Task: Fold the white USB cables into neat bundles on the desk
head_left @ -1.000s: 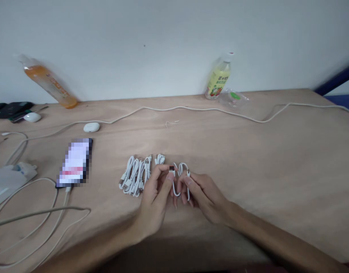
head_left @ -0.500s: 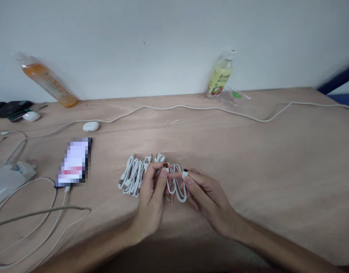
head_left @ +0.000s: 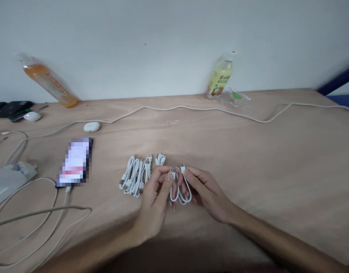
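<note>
USB cable point(head_left: 179, 192), white, looped over the tabletop point(head_left: 254, 170), should handle light and floppy — grip its stiffer ends (left hand point(head_left: 156, 193) fingers pinch the USB-A plug point(head_left: 172, 170), right hand point(head_left: 208, 189) fingers the other connector point(head_left: 183, 168)).

Left fingers point(head_left: 165, 186) and right fingers point(head_left: 195, 182) pinch side by side, forearms point(head_left: 260, 224) converging.

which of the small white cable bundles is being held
The rightmost cable bundle, its plugs pinched one in the left hand and one in the right hand; the other bundles lie on the table.
</note>
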Tool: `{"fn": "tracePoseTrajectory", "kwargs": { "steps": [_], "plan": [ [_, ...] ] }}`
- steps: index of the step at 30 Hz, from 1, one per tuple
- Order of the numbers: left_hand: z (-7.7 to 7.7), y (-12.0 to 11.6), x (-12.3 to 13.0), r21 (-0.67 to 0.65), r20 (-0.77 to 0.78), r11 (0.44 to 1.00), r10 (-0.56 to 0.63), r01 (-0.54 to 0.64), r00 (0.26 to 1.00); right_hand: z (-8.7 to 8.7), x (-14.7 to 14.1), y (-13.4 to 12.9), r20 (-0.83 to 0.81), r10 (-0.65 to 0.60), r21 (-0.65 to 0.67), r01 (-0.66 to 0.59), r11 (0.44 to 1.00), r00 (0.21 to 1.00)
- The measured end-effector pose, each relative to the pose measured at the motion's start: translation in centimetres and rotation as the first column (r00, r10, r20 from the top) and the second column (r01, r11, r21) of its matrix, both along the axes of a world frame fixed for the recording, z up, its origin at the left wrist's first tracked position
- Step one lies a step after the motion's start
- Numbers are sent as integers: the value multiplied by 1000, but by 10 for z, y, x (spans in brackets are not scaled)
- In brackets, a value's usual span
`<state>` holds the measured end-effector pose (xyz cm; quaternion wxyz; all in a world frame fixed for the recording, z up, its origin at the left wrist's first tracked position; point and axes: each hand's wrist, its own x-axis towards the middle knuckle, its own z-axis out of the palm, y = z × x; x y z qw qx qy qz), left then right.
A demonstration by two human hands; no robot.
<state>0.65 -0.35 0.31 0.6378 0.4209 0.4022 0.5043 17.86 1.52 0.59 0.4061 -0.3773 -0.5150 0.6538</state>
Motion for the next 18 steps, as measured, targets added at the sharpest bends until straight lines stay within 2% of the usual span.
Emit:
{"fn": "tracePoseTrajectory", "kwargs": {
  "steps": [6, 18],
  "plan": [
    [0, 3, 1, 6, 41, 1000, -9, 9, 999, 0, -2, -4, 19, 23, 86, -25, 996, 1000],
    [-2, 1, 1, 3, 11, 1000, -20, 20, 1000, 5, -2, -3, -5, 46, 121, -45, 992, 999]
  ]
}}
